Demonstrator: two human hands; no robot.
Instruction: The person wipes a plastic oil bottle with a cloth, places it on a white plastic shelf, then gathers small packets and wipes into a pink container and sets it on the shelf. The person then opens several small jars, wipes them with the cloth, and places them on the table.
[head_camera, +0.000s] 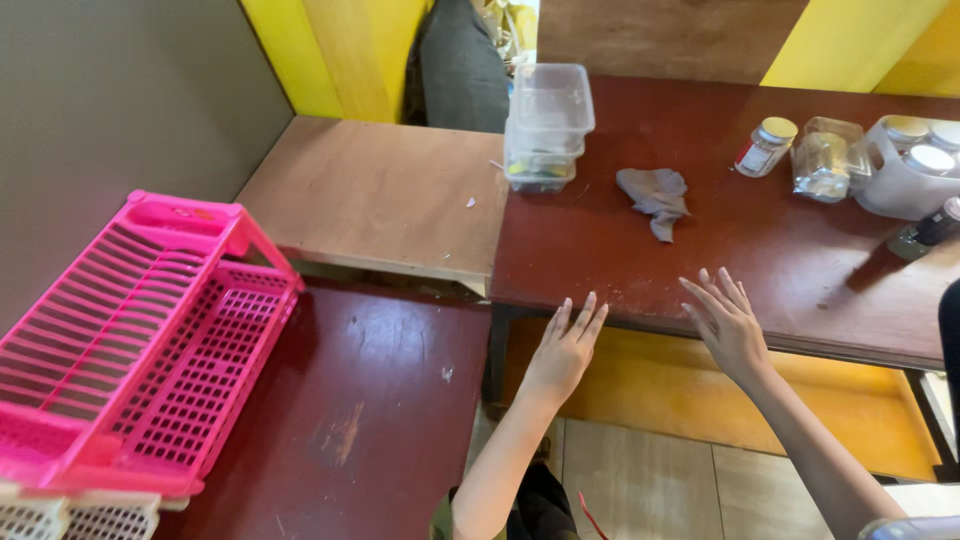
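Beyond both empty hands' spread fingers (585, 312) lie a grey cloth (655, 197) and stacked tubs (548, 120).

Bare red tabletop (760, 260) ahead; grey rag (655, 200), stacked clear tubs (547, 125), jars (825, 160) farther back.

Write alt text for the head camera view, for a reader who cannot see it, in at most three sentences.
A person's left hand and right hand, open and empty, reach to the near edge of a dark red table. On it lie a crumpled grey cloth, stacked clear plastic containers and jars. A pink plastic rack stands at left.
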